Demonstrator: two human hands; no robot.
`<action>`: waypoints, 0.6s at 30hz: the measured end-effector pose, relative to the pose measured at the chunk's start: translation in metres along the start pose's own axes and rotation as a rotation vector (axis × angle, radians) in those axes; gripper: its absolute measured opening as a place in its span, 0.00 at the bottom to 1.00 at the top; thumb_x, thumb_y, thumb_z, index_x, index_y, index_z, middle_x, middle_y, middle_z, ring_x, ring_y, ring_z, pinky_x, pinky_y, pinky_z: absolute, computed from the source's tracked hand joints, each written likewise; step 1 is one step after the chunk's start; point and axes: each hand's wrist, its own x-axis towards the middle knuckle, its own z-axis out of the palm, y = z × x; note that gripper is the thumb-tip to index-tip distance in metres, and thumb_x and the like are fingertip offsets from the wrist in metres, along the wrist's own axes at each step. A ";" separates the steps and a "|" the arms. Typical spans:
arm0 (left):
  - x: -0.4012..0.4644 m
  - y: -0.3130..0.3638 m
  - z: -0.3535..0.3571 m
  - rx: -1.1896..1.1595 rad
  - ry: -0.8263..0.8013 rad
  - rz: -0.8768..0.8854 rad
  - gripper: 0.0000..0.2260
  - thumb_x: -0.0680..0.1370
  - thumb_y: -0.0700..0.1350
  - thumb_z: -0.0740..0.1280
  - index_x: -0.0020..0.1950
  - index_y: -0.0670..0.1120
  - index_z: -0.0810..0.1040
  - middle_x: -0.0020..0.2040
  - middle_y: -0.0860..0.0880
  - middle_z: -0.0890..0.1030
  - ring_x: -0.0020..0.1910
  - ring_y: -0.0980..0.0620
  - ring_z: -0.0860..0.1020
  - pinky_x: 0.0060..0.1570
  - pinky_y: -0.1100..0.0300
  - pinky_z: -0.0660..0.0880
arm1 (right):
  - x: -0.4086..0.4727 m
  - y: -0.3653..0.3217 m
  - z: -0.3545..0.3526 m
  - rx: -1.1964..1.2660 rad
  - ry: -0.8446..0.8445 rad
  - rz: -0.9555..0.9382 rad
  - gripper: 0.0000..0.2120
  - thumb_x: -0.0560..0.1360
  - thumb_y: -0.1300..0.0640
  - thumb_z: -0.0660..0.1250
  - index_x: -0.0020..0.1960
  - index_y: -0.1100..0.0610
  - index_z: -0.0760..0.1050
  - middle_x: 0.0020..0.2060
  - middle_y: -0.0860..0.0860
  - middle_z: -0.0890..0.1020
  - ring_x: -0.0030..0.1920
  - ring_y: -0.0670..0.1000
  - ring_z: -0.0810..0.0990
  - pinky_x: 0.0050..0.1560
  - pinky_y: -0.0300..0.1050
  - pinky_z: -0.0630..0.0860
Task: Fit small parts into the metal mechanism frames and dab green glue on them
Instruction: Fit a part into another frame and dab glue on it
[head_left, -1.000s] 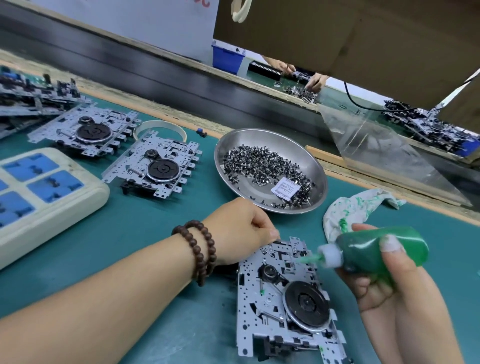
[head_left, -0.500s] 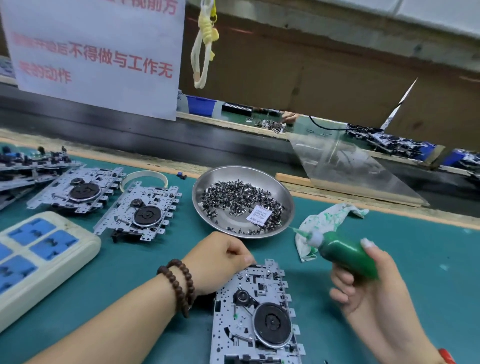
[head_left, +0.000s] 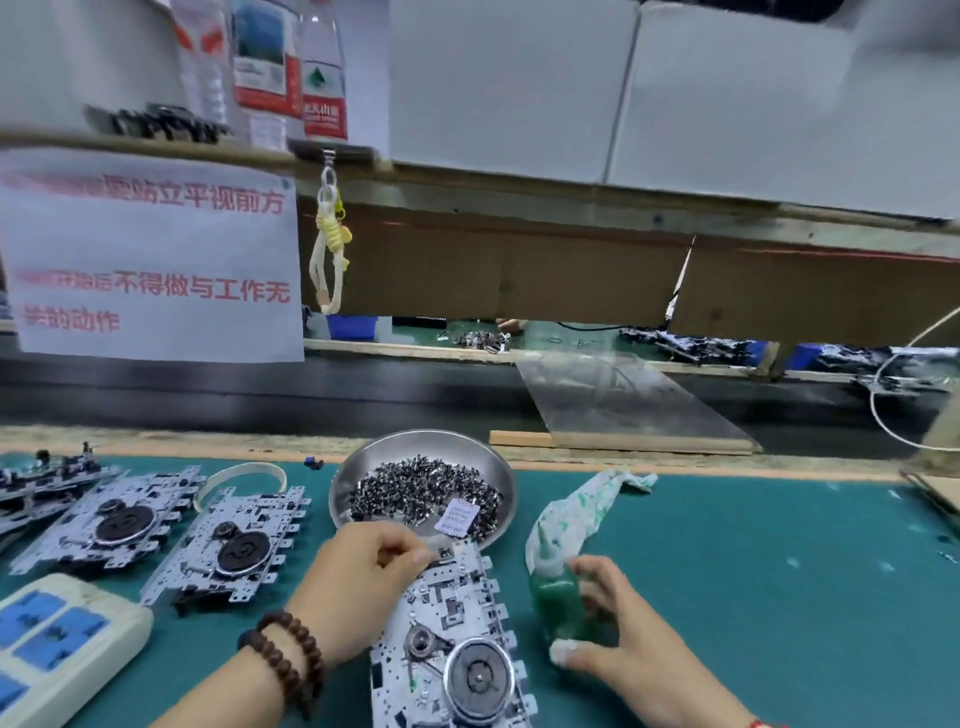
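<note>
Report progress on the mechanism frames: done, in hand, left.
Done, apparently: two frames set aside left. In hand: left hand grips the near frame; right hand holds the green glue bottle on the mat. Left: parts remain in the steel bowl.

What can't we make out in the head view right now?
- Left hand: its curled fingers hide whatever they pinch at the frame top edge.
- Frame: near end cut off by the bottom edge.
- Glue bottle: motion-blurred; the right hand is around it, exact grip unclear.
- Parts in the dish: too small to tell apart.
- Sign: part of its red text is blurred.
</note>
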 end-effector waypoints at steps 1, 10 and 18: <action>0.003 0.004 -0.005 0.003 0.031 0.004 0.08 0.77 0.46 0.64 0.39 0.52 0.79 0.29 0.56 0.79 0.24 0.64 0.70 0.25 0.72 0.67 | 0.000 -0.001 0.000 0.000 -0.015 -0.001 0.23 0.65 0.63 0.75 0.54 0.47 0.69 0.48 0.41 0.81 0.50 0.34 0.78 0.55 0.29 0.70; 0.049 0.055 -0.051 0.155 0.318 0.127 0.10 0.77 0.46 0.65 0.37 0.55 0.77 0.37 0.59 0.79 0.38 0.62 0.75 0.33 0.71 0.65 | -0.013 -0.007 -0.030 -0.025 0.020 -0.071 0.31 0.65 0.67 0.74 0.61 0.46 0.68 0.56 0.41 0.79 0.56 0.32 0.75 0.57 0.28 0.69; 0.106 0.103 -0.028 0.091 0.234 0.213 0.11 0.78 0.46 0.64 0.35 0.52 0.75 0.35 0.56 0.77 0.33 0.59 0.73 0.28 0.69 0.67 | 0.014 -0.051 -0.069 0.390 0.170 -0.033 0.15 0.73 0.52 0.64 0.59 0.48 0.73 0.47 0.44 0.84 0.45 0.46 0.84 0.43 0.40 0.78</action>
